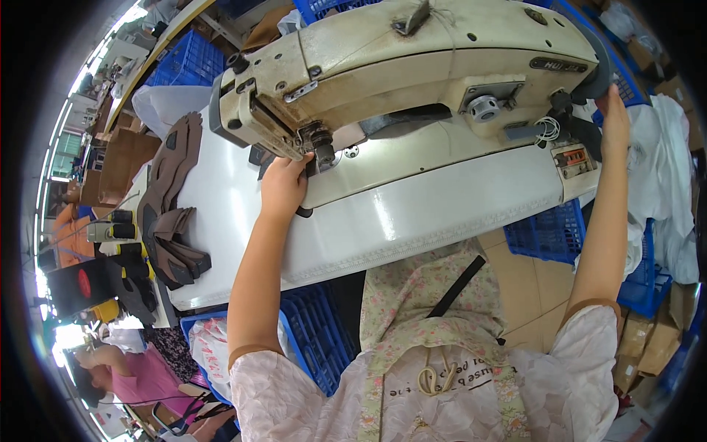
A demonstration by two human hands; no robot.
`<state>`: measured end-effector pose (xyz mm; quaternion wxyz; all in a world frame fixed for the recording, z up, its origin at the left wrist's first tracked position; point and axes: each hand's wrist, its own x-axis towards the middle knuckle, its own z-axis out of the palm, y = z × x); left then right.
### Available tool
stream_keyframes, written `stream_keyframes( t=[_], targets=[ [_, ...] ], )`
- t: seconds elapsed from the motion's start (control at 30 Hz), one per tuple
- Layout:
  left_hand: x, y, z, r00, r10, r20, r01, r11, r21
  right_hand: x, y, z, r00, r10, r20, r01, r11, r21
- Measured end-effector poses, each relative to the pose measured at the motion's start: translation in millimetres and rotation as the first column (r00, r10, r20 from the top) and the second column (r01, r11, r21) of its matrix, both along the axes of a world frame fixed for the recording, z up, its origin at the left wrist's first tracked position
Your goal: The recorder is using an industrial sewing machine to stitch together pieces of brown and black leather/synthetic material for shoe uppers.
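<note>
A large cream sewing machine (390, 81) with a long arm stands over the white table. My left hand (283, 186) is at its needle end, with the fingers bent and closed beside the presser foot (322, 151). Dark material shows by those fingertips, but what they pinch is hidden. At the machine's other end, my right hand (616, 121) reaches up to the dark handwheel (593, 70) and holds its outer edge; part of the fingers is hidden behind it. A dark grey piece (405, 121) shows behind the machine's bed.
Stacked brown cut pieces (173, 162) and more folded brown pieces (177, 247) lie on the table's left. Blue crates (317, 331) stand below the table and at right (545, 234). A person in pink (147, 376) sits at lower left. White bags (659, 177) hang at right.
</note>
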<state>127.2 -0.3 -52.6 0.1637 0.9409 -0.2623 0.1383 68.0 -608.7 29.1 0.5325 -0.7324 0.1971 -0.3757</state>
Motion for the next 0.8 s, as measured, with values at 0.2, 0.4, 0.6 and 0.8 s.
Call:
stream_keyframes(
  t=[0.2, 0.4, 0.6, 0.8],
  targets=[
    [7, 6, -16, 0.999, -0.013, 0.042, 0.012, 1.000, 0.016, -2, -9, -10, 0.993, -0.108, -0.045, 0.096, 0.972, -0.216],
    [3, 15, -6, 0.993, -0.073, 0.090, 0.076, 0.997, -0.020, -46, 21, -37, 0.875, -0.079, -0.478, -0.161, 0.883, -0.440],
    [6, 5, -6, 0.995, -0.076, 0.061, 0.076, 0.997, -0.002, -88, 18, -59, 0.824, -0.033, -0.566, -0.445, 0.580, -0.682],
    [6, 17, -6, 0.998, 0.060, -0.016, -0.058, 0.996, 0.070, -92, 41, -47, 0.894, 0.266, -0.361, -0.409, 0.812, -0.415]
  ],
)
